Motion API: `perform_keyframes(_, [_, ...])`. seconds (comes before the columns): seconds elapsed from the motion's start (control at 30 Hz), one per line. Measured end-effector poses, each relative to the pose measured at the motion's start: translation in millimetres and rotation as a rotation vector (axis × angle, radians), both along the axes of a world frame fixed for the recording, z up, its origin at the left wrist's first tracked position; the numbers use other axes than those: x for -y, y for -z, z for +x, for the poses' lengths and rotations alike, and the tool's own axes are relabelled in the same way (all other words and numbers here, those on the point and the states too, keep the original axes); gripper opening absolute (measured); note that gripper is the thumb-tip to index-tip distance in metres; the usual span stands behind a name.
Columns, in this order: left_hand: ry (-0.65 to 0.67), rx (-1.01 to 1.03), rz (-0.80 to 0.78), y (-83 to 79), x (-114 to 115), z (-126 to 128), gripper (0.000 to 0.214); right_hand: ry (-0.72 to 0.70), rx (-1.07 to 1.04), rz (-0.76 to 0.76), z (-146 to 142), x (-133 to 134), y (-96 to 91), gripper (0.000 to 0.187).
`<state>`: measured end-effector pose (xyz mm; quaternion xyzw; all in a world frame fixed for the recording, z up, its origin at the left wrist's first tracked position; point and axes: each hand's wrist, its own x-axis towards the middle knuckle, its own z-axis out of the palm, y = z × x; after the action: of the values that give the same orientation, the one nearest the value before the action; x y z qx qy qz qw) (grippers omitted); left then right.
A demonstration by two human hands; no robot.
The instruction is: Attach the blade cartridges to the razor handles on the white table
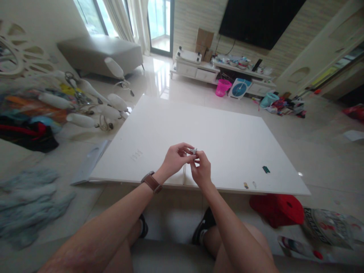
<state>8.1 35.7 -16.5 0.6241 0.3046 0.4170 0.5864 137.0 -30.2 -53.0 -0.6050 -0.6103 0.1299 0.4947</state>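
Observation:
Over the near middle of a white tabletop (pixel 216 132), my two hands meet at the fingertips. Between them is a small silvery-white piece (pixel 194 151), too small and partly covered to name. My left hand (pixel 178 157), with a brown-strapped watch on its wrist, pinches the piece from the left. From the right, my right hand (pixel 201 167) closes its thumb and fingers on the same piece. Left of the hands lie several thin pale strips (pixel 137 154). To the right are dark green strips (pixel 265 169), a small brown-gold piece (pixel 246 185) and a small clear piece (pixel 254 185).
A lamp with several white shades (pixel 82 120) stands by the table's left side. A red item (pixel 277 208) and a printed plastic bag (pixel 327 225) lie below the right near edge. Beyond are a pink basket (pixel 223 88), a boxed fan (pixel 239 88) and a grey bench (pixel 102 53).

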Motion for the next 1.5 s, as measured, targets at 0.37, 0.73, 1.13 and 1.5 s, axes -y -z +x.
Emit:
perform_keyframes(0.37, [-0.004,-0.033,0.018,-0.6,-0.3,-0.4,0.031,0.004,-0.029,-0.01,-1.5,1.0,-0.2,0.012])
perform_keyframes(0.73, [-0.064,-0.099,0.134,-2.9,0.9,1.3,0.021,0.002,-0.054,-0.006,-3.7,2.2,0.8,0.013])
perform_keyframes(1.13, [-0.066,-0.059,0.091,-2.6,1.3,2.2,0.028,-0.005,-0.057,-0.004,-4.2,2.3,2.5,0.015])
perform_keyframes(1.5, [-0.052,-0.028,0.096,-0.7,2.7,3.4,0.026,-0.01,-0.067,0.013,-4.1,2.1,1.9,0.016])
